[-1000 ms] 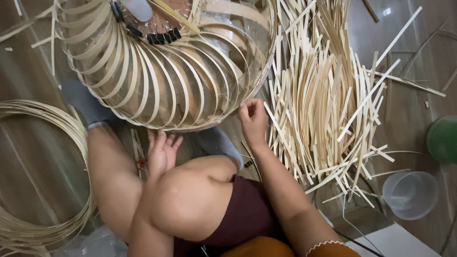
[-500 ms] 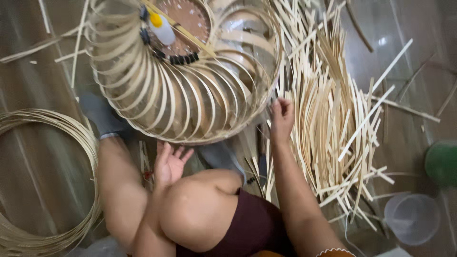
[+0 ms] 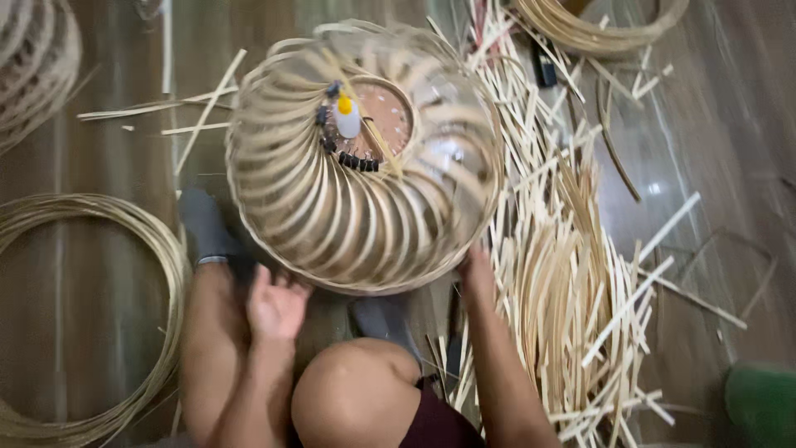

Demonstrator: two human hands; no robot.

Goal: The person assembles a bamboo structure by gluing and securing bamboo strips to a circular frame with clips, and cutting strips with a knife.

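Note:
A round lampshade-like frame (image 3: 365, 158) woven of curved bamboo strips stands on the floor between my feet. At its centre is a brown disc with black clips and a small white bottle with a yellow cap (image 3: 347, 116). My left hand (image 3: 274, 303) is open, fingers spread, just below the frame's near rim. My right hand (image 3: 477, 274) rests at the frame's lower right edge, beside the pile of loose bamboo strips (image 3: 572, 274); its fingers are partly hidden and blurred.
Coiled bamboo hoops (image 3: 99, 315) lie on the wooden floor at left, more coils at the top right (image 3: 597, 29) and top left (image 3: 33, 66). A green object (image 3: 759, 402) sits at the bottom right. My grey-socked foot (image 3: 203, 224) is beside the frame.
The view has tilted up, so the frame now shows whole. My right hand has moved up from the strip pile to the frame's lower right rim. My left hand stays open.

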